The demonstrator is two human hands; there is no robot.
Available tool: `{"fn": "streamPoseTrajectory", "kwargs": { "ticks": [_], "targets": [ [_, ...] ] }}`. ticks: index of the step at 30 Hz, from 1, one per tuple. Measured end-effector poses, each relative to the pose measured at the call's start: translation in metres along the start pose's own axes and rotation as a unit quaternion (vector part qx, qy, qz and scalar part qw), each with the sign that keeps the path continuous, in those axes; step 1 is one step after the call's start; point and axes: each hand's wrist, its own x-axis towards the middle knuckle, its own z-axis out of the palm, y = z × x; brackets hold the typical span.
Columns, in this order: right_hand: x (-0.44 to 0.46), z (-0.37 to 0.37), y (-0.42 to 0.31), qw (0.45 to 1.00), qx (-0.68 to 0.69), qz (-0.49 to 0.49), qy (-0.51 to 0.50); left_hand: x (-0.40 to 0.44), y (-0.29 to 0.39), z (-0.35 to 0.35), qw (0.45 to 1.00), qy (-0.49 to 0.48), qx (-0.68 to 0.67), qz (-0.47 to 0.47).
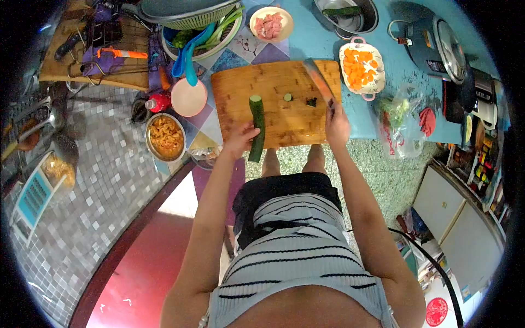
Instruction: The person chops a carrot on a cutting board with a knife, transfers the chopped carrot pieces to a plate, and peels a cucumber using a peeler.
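One cucumber (258, 116) in left fingers (251, 132)

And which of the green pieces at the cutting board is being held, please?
The long green vegetable, gripped by the left hand; the small pieces lie untouched.

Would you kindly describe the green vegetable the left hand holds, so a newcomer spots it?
Find the wooden cutting board. At its near left part, the left hand holds the green vegetable: long, dark-skinned, with a pale cut far end. The small pieces beside it are far shorter.
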Motion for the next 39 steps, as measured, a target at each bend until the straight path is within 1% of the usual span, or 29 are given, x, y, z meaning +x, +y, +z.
{"fn": "streamPoseTrajectory", "kwargs": {
  "ticks": [2,3,4,5,6,8,9,11,12,14,18,20,21,22,23,24,26,28,29,31,32,33,34,35,37,38,39],
  "targets": [
    [0.017,0.004,0.011,0.996,-0.016,-0.071,0.051,-0.003,-0.001,0.004,1.000,-0.012,-0.025,-0.011],
    [0.024,0.009,0.018,0.996,-0.015,-0.073,0.050,-0.003,-0.002,0.005,0.999,-0.033,-0.042,0.006],
    [0.031,0.013,0.021,0.995,-0.022,-0.093,0.027,-0.003,-0.003,0.006,0.997,-0.053,-0.058,0.024],
    [0.034,0.018,0.024,0.993,-0.028,-0.111,0.004,-0.004,-0.003,0.005,0.997,-0.050,-0.058,0.025],
    [0.035,0.017,0.017,0.993,-0.027,-0.112,0.003,-0.005,-0.002,0.005,0.996,-0.052,-0.069,0.027],
    [0.036,0.015,0.000,0.975,-0.050,-0.201,0.085,-0.007,-0.001,0.004,0.995,-0.054,-0.080,0.028],
    [0.032,0.021,-0.009,0.975,-0.050,-0.202,0.085,-0.009,-0.001,0.003,0.995,-0.047,-0.088,0.027],
    [0.022,0.040,-0.020,0.986,-0.011,-0.162,0.041,-0.014,0.002,0.002,0.994,-0.041,-0.097,0.027],
    [0.018,0.049,-0.019,0.985,-0.011,-0.165,0.041,-0.018,0.004,0.000,0.994,-0.040,-0.098,0.033],
    [0.012,0.064,-0.019,0.990,0.005,-0.107,-0.096,-0.022,0.000,-0.008,0.993,-0.037,-0.101,0.043],
    [0.004,0.063,-0.049,0.990,0.001,-0.095,-0.099,-0.033,-0.015,-0.033,0.992,-0.034,-0.099,0.067],
    [0.003,0.058,-0.065,0.980,-0.015,-0.188,-0.061,-0.044,-0.020,-0.041,0.991,-0.033,-0.105,0.079],
    [0.003,0.064,-0.068,0.979,-0.014,-0.193,-0.062,-0.048,-0.024,-0.046,0.993,-0.012,-0.098,0.060],
    [0.006,0.073,-0.068,0.973,-0.026,-0.221,-0.060,-0.051,-0.028,-0.050,0.995,0.009,-0.091,0.042],
    [0.007,0.081,-0.066,0.966,-0.037,-0.250,-0.058,-0.056,-0.032,-0.054,0.994,0.012,-0.094,0.046],
    [0.007,0.084,-0.067,0.964,-0.035,-0.257,-0.059,-0.060,-0.037,-0.059,0.995,0.027,-0.085,0.039],
    [0.010,0.091,-0.070,0.969,0.024,-0.233,-0.072,-0.066,-0.045,-0.068,0.995,0.048,-0.081,0.039],
    [0.005,0.094,-0.074,0.966,0.052,-0.243,-0.076,-0.068,-0.062,-0.079,0.990,-0.002,-0.115,0.077],
    [0.004,0.093,-0.076,0.963,0.080,-0.246,-0.075,-0.066,-0.073,-0.084,0.989,0.004,-0.118,0.085],
    [0.000,0.094,-0.079,0.971,0.058,-0.213,-0.092,-0.063,-0.092,-0.095,0.990,0.073,-0.109,0.045],
    [-0.001,0.097,-0.077,0.975,0.030,-0.198,-0.098,-0.072,-0.086,-0.089,0.989,0.064,-0.120,0.052],
    [-0.001,0.098,-0.075,0.978,0.004,-0.183,-0.104,-0.081,-0.079,-0.081,0.987,0.091,-0.116,0.057],
    [-0.002,0.093,-0.075,0.974,-0.032,-0.206,-0.091,-0.087,-0.071,-0.073,0.984,0.118,-0.115,0.062],
    [-0.002,0.088,-0.077,0.968,-0.069,-0.228,-0.076,-0.092,-0.064,-0.066,0.982,0.115,-0.131,0.079],
    [0.000,0.070,-0.089,0.957,-0.117,-0.249,-0.092,-0.097,-0.062,-0.060,0.978,0.100,-0.152,0.103],
    [-0.005,0.065,-0.096,0.957,-0.103,-0.258,-0.084,-0.095,-0.061,-0.060,0.977,0.089,-0.157,0.117],
    [-0.004,0.062,-0.106,0.958,-0.054,-0.274,-0.070,-0.089,-0.065,-0.059,0.969,0.071,-0.186,0.143]
  ]
}}
